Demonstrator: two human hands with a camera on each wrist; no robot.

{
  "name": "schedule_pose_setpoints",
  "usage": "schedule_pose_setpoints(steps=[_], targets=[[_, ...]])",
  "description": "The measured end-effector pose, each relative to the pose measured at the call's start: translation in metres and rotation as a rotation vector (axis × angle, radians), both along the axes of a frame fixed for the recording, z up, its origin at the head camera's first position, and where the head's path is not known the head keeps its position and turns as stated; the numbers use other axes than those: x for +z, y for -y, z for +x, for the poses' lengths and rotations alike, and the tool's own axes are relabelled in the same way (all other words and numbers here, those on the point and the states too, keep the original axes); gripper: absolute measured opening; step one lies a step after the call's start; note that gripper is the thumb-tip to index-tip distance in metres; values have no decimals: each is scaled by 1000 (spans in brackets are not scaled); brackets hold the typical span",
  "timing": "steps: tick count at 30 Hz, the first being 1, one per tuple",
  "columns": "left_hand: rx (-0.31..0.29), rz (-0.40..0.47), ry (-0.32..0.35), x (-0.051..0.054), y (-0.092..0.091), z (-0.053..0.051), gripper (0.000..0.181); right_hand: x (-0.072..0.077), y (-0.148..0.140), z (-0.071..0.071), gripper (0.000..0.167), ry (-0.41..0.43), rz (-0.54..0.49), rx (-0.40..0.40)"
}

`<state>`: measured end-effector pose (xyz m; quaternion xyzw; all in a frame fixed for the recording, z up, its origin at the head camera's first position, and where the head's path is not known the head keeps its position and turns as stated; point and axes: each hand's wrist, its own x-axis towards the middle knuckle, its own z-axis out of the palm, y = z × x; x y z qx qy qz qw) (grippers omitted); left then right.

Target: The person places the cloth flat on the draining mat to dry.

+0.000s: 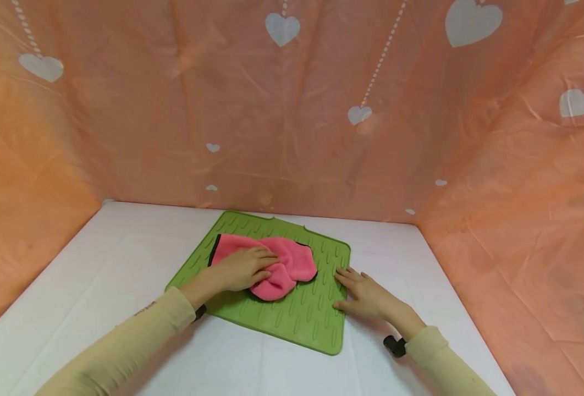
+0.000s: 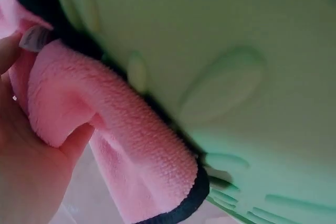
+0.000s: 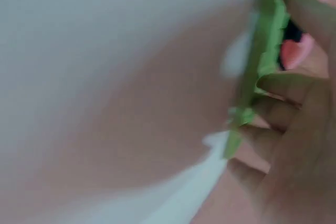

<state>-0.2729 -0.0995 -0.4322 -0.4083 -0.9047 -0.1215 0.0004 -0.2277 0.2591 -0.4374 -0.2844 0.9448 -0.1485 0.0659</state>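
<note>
A pink cloth (image 1: 292,258) with black edging lies bunched on a green mat (image 1: 312,313) with raised oval ridges. My left hand (image 1: 242,268) grips the cloth from its left side; in the left wrist view the thumb of that hand (image 2: 31,156) presses into a fold of the pink fabric (image 2: 110,114), near a small white tag (image 2: 35,39). My right hand (image 1: 366,296) lies with spread fingers on the mat's right edge. In the right wrist view, the fingertips of this hand (image 3: 294,114) touch the green rim (image 3: 257,72).
A white-covered table (image 1: 124,264) lies under the mat. Orange sheeting with white hearts (image 1: 282,137) stands behind the table and along both sides. Dark wrist-worn devices show at both sleeves, one below the right wrist (image 1: 395,346).
</note>
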Motion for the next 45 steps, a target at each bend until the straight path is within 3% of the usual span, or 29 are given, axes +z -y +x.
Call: schedule_pose_setpoints(steps=[8,14,18,22,30,42,45], targets=[[88,159,30,11,11,2,38,20,45,6,58,-94,-249,-76],[179,335,53,20,24,9,28,25,89,15,40,-145,-372,-28],[228,403,78,21,38,13,16,21,115,18,30,-137,-340,38],[242,437,152,18,49,14,7,17,133,17,27,-121,-269,93],[269,414,304,12,55,15,15,8,148,11,30,-63,-151,117],[260,404,386,13,44,19,25,1,148,7,20,-110,-156,101],[255,397,370,13,42,19,23,1,147,3,16,-121,-182,115]])
